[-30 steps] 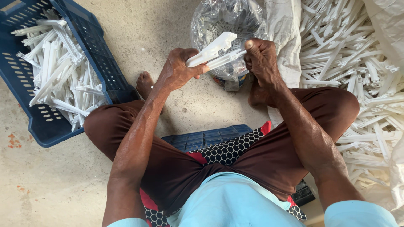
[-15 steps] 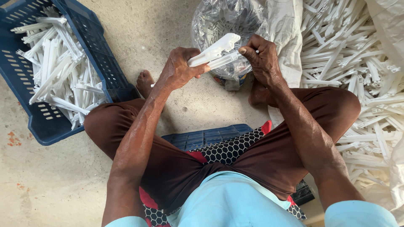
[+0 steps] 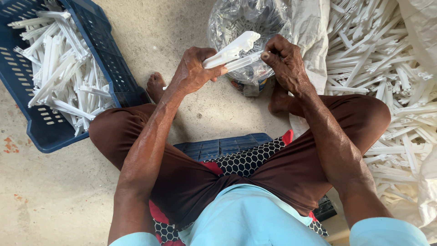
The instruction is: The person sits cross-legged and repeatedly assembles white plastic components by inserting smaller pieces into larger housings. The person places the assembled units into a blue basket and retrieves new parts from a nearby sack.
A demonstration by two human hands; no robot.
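My left hand (image 3: 195, 70) grips a long white plastic clip (image 3: 231, 51) by its near end, held out above the floor in front of my knees. My right hand (image 3: 284, 61) pinches the far end of the clip's lower arm with its fingertips. The clip's two arms are spread slightly apart. Just beyond my hands stands a clear plastic bag (image 3: 248, 23) with white pieces inside.
A blue plastic crate (image 3: 50, 132) at the left holds several white clips. A big heap of the same white clips (image 3: 387, 77) lies on a white sack at the right. I sit on a low blue crate (image 3: 218, 146) with a patterned cushion; concrete floor below.
My right hand has slid slightly along the clip toward its tip. The left hand and clip stay almost still.
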